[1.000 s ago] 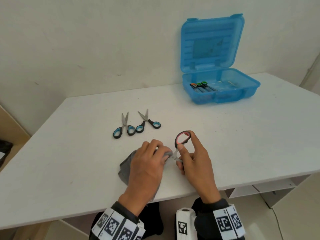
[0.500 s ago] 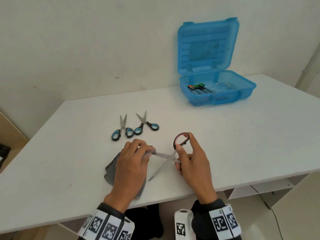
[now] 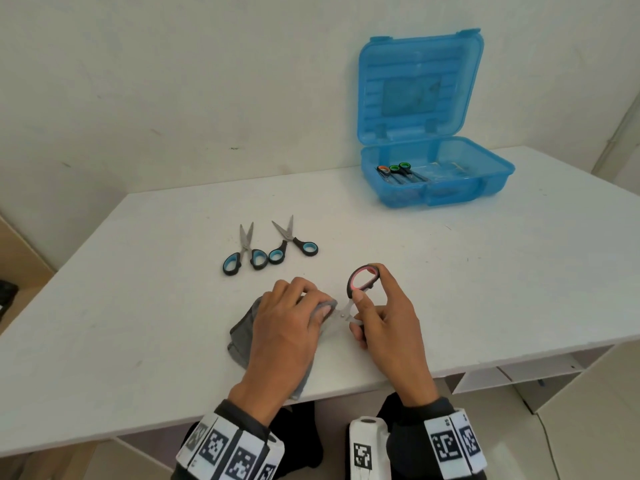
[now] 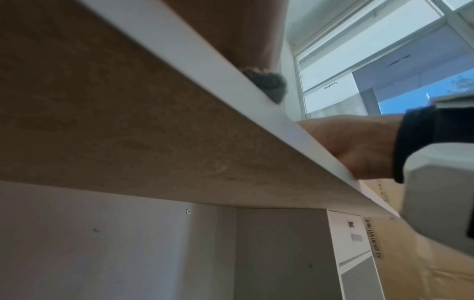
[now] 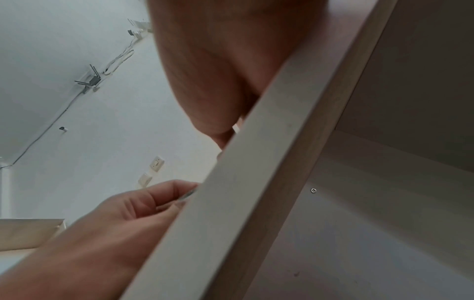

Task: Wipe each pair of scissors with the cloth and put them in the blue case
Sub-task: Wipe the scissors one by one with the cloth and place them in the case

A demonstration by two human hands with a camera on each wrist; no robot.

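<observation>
On the white bench (image 3: 145, 299), toward the left, two pairs of blue-handled scissors lie flat with their tips pointing away: the left pair (image 3: 244, 252) nearly closed, the second pair (image 3: 290, 241) just beside it with blades slightly spread, their handle loops almost touching. Nearer the front edge, the grey cloth (image 3: 242, 336) lies partly under the left hand (image 3: 284, 334), whose fingers are curled over it and pinch a fold of it around the blades of the red-handled scissors (image 3: 360, 284); a corner of the cloth hangs over the bench edge in the left wrist view (image 4: 266, 82). The blades are mostly hidden in the cloth, with only a short bit of metal near the pivot showing. The right hand (image 3: 388, 323) grips these scissors by the handles, thumb and forefinger around the upper loop, which stands raised above the bench. Far right at the back, the blue case (image 3: 440, 188) sits open with its lid upright, holding scissors with orange and green handles (image 3: 394, 169) at its left end.
</observation>
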